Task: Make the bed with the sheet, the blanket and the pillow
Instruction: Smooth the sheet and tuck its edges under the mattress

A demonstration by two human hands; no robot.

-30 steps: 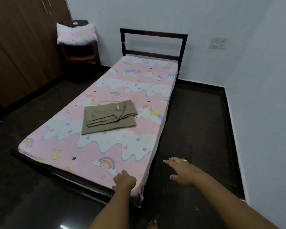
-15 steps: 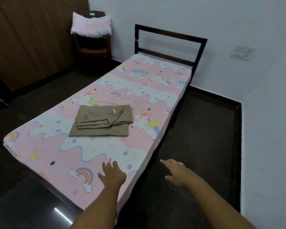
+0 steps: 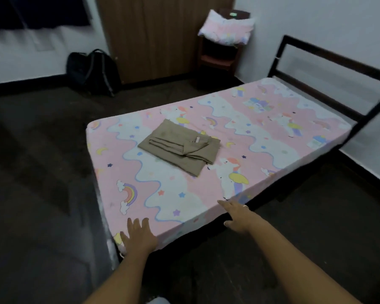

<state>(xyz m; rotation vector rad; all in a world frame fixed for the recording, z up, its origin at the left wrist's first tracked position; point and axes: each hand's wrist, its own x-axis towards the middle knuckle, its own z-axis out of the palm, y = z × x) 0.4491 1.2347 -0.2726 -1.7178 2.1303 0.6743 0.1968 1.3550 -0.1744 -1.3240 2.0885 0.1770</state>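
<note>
A pink sheet (image 3: pixel 261 137) printed with unicorns and rainbows covers the mattress smoothly. A folded olive-brown blanket (image 3: pixel 180 147) lies on the middle of the bed. The matching pink pillow (image 3: pixel 227 30) rests on a dark wooden chair in the far corner. My left hand (image 3: pixel 138 235) lies flat and open on the near corner of the mattress. My right hand (image 3: pixel 239 215) hovers open at the bed's near side edge, fingers spread, a ring on one finger.
The bed has a dark frame with a headboard (image 3: pixel 329 64) at the far right. A brown wardrobe (image 3: pixel 158 38) stands against the back wall, a black backpack (image 3: pixel 92 71) on the floor beside it. Dark floor surrounds the bed.
The view has swung around the foot corner of the bed. My left hand opened from a fist at the sheet's corner and now rests flat on the mattress. My right hand came closer to the edge.
</note>
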